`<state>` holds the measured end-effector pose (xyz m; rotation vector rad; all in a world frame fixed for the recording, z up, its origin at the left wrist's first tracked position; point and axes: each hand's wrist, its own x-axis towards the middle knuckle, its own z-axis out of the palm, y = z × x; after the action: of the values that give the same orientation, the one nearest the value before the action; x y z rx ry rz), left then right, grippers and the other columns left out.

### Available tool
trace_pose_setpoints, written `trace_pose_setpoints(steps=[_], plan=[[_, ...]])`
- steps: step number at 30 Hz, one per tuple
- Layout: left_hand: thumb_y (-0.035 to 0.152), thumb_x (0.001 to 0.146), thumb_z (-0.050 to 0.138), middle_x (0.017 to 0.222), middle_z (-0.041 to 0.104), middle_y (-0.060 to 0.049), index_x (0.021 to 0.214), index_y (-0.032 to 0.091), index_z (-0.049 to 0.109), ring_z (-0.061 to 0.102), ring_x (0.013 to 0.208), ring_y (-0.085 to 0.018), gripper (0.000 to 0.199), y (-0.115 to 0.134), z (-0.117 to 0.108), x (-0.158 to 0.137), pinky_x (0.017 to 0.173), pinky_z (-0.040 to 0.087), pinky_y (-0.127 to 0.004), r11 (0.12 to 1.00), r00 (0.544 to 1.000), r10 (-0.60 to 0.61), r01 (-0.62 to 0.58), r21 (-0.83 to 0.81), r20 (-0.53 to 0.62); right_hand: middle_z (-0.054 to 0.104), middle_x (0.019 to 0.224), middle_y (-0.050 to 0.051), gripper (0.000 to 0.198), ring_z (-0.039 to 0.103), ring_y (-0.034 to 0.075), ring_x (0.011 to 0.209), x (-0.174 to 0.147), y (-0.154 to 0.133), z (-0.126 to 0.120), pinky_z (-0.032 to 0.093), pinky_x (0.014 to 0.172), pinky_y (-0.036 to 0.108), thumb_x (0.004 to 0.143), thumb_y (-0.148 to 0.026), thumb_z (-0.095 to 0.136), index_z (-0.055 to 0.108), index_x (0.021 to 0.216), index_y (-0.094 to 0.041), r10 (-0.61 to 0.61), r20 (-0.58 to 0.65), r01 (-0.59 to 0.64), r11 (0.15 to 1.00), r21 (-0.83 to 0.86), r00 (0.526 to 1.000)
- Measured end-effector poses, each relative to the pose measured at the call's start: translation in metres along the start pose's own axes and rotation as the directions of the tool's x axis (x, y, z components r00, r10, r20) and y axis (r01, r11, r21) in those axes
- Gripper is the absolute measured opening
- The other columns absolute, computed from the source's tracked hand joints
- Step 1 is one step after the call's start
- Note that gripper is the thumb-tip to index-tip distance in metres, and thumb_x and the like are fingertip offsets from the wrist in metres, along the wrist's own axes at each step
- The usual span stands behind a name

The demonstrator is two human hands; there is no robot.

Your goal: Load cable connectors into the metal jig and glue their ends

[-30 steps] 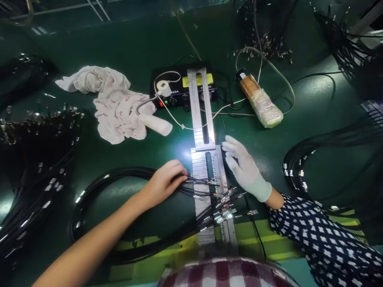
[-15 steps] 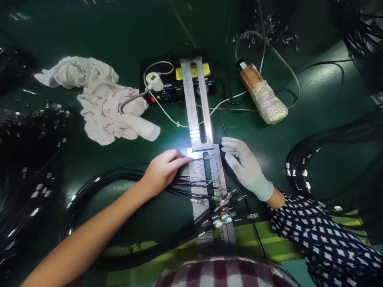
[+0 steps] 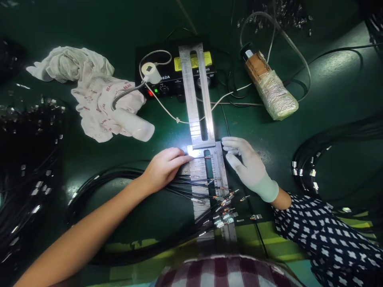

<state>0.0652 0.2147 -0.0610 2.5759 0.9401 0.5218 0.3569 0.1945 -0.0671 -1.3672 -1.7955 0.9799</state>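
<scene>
My left hand (image 3: 164, 169), bare, pinches a thin black cable (image 3: 198, 158) between thumb and fingers. The cable's stripped end reaches across the slot of a metal plate (image 3: 198, 191) marked with lines. Several more black cables (image 3: 182, 183) with metal connectors fan out under and below this hand over the plate. On the plate's other side is my right hand (image 3: 247, 165), in a white glove, its fingers stretched out and its thumb apart, with nothing visible in it. A second slotted metal piece (image 3: 189, 91) joins the plate at the far end.
A black control box (image 3: 170, 89) with lit buttons stands behind the plate. A white lamp (image 3: 139, 125) shines at the work from beside a crumpled white cloth (image 3: 98, 99). A plastic-wrapped tool (image 3: 273, 89) lies at back right. Cable coils (image 3: 305, 175) lie at both sides.
The view has shifted slightly. Both hands stay in nearly the same place over the plate, the left still pinching the cable.
</scene>
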Motion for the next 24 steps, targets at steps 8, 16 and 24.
trace_pose_setpoints(steps=[8, 16, 24], plan=[[0.014, 0.096, 0.042, 0.1, 0.06, -0.009, 0.125, 0.032, 0.065, 0.052, 0.098, -0.022, 0.041, 0.008, 0.004, -0.015, 0.086, 0.039, -0.041, 0.975, 0.994, -0.096, 0.105, 0.197, -0.056, 0.058, 0.133, 0.004, 0.028, 0.063, 0.024, 0.109, 0.001, 0.0, 0.0, 0.056, 0.097, 0.046, 0.096, -0.023, 0.051, 0.059, 0.122, -0.028, 0.001, 0.004, -0.001, 1.0, -0.016, 1.0], [0.024, 0.098, 0.049, 0.104, 0.066, -0.006, 0.112, 0.021, 0.059, 0.054, 0.099, -0.02, 0.017, 0.026, -0.013, -0.024, 0.089, 0.038, -0.038, 0.973, 0.964, -0.229, 0.23, 0.007, 0.139, 0.058, 0.131, 0.005, 0.028, 0.065, 0.022, 0.104, -0.016, 0.001, -0.008, 0.056, 0.095, 0.044, 0.097, -0.024, 0.051, 0.059, 0.124, -0.028, -0.001, 0.03, 0.002, 1.0, -0.03, 1.0], [0.016, 0.096, 0.042, 0.096, 0.06, -0.004, 0.098, 0.021, 0.052, 0.051, 0.093, -0.02, 0.012, 0.031, -0.022, -0.02, 0.083, 0.04, -0.036, 0.948, 0.91, -0.276, 0.31, -0.066, 0.311, 0.058, 0.13, 0.006, 0.029, 0.067, 0.021, 0.102, -0.014, 0.003, -0.005, 0.057, 0.093, 0.043, 0.096, -0.024, 0.051, 0.058, 0.124, -0.027, 0.005, 0.027, -0.005, 1.0, -0.001, 1.0]])
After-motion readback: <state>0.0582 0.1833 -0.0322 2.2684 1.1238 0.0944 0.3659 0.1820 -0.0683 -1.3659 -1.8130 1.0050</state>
